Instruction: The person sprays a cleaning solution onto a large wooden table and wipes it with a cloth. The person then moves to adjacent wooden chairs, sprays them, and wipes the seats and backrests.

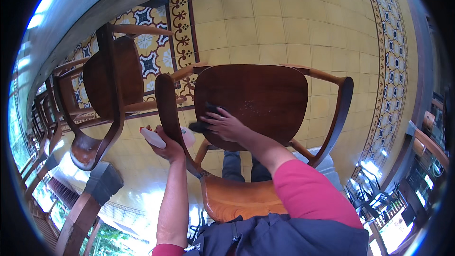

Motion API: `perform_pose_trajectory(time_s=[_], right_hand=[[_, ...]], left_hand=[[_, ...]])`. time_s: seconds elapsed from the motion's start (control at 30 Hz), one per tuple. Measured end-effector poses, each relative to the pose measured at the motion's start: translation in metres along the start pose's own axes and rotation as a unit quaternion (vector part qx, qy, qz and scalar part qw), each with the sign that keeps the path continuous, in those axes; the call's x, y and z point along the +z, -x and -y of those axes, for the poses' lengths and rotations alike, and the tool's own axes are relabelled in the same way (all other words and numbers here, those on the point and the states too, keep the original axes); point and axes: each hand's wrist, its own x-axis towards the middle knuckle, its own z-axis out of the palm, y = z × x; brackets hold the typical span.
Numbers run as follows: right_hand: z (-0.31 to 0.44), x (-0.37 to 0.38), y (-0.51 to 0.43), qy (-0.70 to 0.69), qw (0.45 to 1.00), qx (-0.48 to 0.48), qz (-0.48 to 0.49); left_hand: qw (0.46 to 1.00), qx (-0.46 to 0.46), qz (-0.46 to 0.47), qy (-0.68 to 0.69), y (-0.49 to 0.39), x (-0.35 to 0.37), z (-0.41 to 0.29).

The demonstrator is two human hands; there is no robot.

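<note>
A wooden armchair stands before me, its dark brown seat [259, 92] dotted with small pale droplets or specks near the middle. My right hand [225, 126] presses a black cloth [201, 125] on the left front part of the seat, with some of the cloth hanging past its edge. Outside the chair's left armrest [169, 103], my left hand [169, 147] grips a white spray bottle [154, 138] with a red part at its nozzle. The bottle's pale body [187, 137] shows on the inner side of that armrest. The chair's curved backrest [245, 199] lies close to my body.
Another wooden armchair [113, 78] stands to the left, with more chairs [46, 121] beyond it. A wooden post on a dark base [103, 181] rises at lower left. Yellow tiles [241, 32] and patterned tiles [149, 53] cover the floor. Dark metal-legged furniture [369, 195] is at right.
</note>
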Motion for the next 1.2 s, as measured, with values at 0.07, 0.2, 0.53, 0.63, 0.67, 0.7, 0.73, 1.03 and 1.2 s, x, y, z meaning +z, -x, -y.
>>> perform_pose_trajectory(time_s=[0.07, 0.2, 0.53, 0.63, 0.67, 0.7, 0.73, 1.03, 1.2], right_hand=[[-0.032, -0.007, 0.069, -0.058, 0.979, 0.197, -0.012], [-0.107, -0.027, 0.149, 0.095, 0.78, 0.563, -0.255], [0.05, 0.071, 0.152, 0.07, 0.992, 0.019, 0.106], [-0.022, 0.051, 0.234, 0.014, 0.914, 0.394, 0.101], [-0.049, 0.04, 0.238, 0.08, 0.862, 0.499, -0.036], [-0.074, 0.024, 0.232, 0.027, 0.793, 0.599, -0.108], [-0.1, 0.006, 0.211, 0.059, 0.745, 0.624, -0.229], [-0.007, -0.004, 0.049, -0.007, 0.967, 0.252, -0.029], [0.017, 0.014, 0.171, -0.129, 0.965, 0.225, 0.042]], left_hand=[[1.0, -0.006, 0.008, 0.008, 0.0, 0.0, -0.001], [1.0, 0.023, -0.006, -0.011, 0.001, 0.002, -0.002], [0.999, -0.012, 0.016, 0.031, 0.006, 0.002, -0.019], [0.997, 0.007, 0.012, 0.07, 0.005, 0.004, -0.015], [0.999, 0.009, 0.007, 0.051, 0.004, 0.004, -0.012], [0.999, -0.007, 0.009, 0.043, 0.005, 0.004, -0.01], [0.998, -0.027, 0.01, 0.055, 0.003, 0.004, -0.009], [0.999, -0.015, 0.004, 0.046, 0.0, 0.004, -0.008], [0.999, 0.046, -0.003, -0.016, 0.001, 0.008, 0.002]])
